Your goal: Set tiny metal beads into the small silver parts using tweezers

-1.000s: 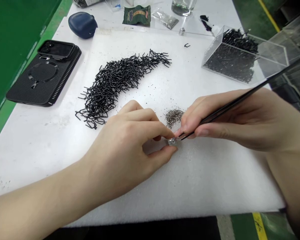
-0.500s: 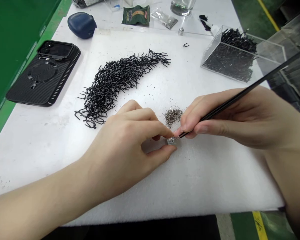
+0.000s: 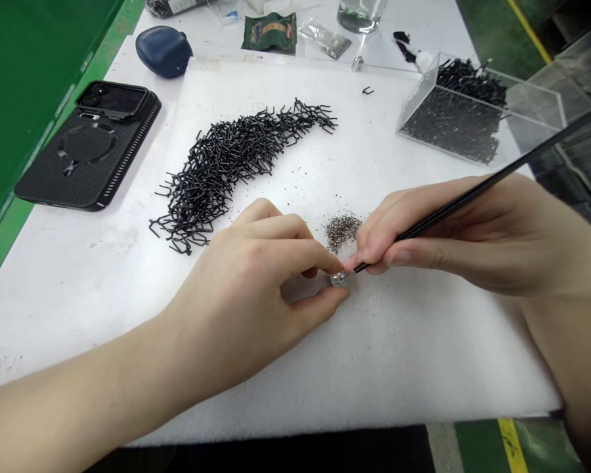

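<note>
My left hand (image 3: 256,282) pinches a small silvery metal part (image 3: 338,278) between thumb and forefinger, just above the white foam pad (image 3: 404,355). My right hand (image 3: 453,230) grips long black tweezers (image 3: 477,190), and their tips touch the silvery part. A small heap of tiny grey metal bits (image 3: 342,230) lies just behind the two hands. A long curved pile of black bent wire clips (image 3: 231,164) stretches across the pad behind my left hand.
A clear plastic box (image 3: 473,108) holding more black clips stands at the back right. A black phone in a case (image 3: 88,148) lies at the left, with a dark blue pouch (image 3: 163,50) behind it. A green packet (image 3: 270,31), a small bag and a glass stand at the back edge.
Both hands stay in place on the small part; only the view shifts very slightly.
</note>
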`<state>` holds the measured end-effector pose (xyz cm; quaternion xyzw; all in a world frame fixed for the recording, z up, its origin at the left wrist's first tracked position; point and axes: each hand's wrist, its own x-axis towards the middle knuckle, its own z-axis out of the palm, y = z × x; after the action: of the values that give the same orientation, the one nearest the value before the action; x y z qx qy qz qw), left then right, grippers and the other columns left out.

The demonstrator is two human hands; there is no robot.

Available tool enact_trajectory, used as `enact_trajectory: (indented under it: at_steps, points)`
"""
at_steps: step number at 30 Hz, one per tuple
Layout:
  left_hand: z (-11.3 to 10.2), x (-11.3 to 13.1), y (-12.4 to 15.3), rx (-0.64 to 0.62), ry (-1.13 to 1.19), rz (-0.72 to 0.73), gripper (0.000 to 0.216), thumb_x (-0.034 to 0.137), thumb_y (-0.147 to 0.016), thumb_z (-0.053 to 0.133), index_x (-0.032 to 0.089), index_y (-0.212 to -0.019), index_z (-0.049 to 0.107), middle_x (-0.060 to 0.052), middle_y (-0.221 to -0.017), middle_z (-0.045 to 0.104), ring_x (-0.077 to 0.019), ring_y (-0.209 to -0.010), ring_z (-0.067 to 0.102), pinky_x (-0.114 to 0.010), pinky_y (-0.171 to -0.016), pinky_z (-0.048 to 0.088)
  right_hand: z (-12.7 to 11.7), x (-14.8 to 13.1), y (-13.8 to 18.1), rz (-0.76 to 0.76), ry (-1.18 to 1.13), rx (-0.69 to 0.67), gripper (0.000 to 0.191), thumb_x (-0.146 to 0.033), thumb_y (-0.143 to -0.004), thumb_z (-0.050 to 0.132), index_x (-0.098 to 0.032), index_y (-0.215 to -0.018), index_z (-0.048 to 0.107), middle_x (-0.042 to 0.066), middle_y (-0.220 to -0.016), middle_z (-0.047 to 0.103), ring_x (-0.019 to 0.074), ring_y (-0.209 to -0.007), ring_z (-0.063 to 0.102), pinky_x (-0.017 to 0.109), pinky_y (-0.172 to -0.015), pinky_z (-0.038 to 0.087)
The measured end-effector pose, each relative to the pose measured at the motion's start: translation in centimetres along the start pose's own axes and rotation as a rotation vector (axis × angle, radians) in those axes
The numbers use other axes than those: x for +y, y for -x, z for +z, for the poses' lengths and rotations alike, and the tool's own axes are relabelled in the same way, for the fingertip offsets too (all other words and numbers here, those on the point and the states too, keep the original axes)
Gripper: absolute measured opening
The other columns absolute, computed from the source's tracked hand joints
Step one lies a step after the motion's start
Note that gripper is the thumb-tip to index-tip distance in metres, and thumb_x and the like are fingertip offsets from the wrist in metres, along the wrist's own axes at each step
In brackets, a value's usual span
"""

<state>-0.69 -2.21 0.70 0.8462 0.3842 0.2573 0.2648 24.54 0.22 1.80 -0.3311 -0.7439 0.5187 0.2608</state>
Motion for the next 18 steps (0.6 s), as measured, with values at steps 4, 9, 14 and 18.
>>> enact_trajectory:
  at_steps: [4, 9, 14, 18]
  points:
    - [0.0, 0.0, -0.02, 0.008, 0.012, 0.001, 0.009, 0.018, -0.086, 0.081, 0.022, -0.093, 0.085, 0.002, -0.08, 0.075, -0.0161, -0.083, 0.061, -0.028, -0.076, 0.053, -0.01, 0.07, 0.13, 0.001, -0.004, 0.001, 0.012, -0.018, -0.094, 0.077, -0.026, -0.1, 0.083, 0.002, -0.094, 0.082, 0.0184, -0.093, 0.079, 0.028, -0.081, 0.063]
    - [-0.09, 0.16, -0.1, 0.003, 0.021, 0.003, 0.01, 0.018, -0.086, 0.081, 0.022, -0.094, 0.085, 0.002, -0.081, 0.076, -0.0159, -0.083, 0.06, -0.028, -0.075, 0.052, -0.09, 0.19, 0.1, 0.019, 0.002, -0.011, 0.013, -0.018, -0.094, 0.077, -0.026, -0.102, 0.083, 0.002, -0.096, 0.082, 0.0181, -0.092, 0.079, 0.026, -0.077, 0.063]
    - [-0.22, 0.13, 0.01, -0.007, 0.014, -0.006, 0.01, 0.018, -0.087, 0.08, 0.022, -0.093, 0.085, 0.002, -0.081, 0.076, -0.0159, -0.083, 0.06, -0.028, -0.075, 0.052, -0.16, 0.14, 0.14, 0.0, 0.054, 0.002, 0.014, -0.018, -0.093, 0.078, -0.026, -0.101, 0.084, 0.002, -0.096, 0.083, 0.0171, -0.089, 0.079, 0.023, -0.073, 0.062]
    - [-0.29, 0.14, 0.03, -0.008, 0.013, -0.01, 0.009, 0.019, -0.087, 0.081, 0.023, -0.094, 0.085, 0.002, -0.081, 0.076, -0.0158, -0.083, 0.06, -0.027, -0.076, 0.052, -0.14, 0.07, 0.21, 0.001, 0.072, 0.008, 0.014, -0.018, -0.092, 0.078, -0.026, -0.102, 0.084, 0.002, -0.096, 0.083, 0.018, -0.089, 0.079, 0.024, -0.072, 0.062]
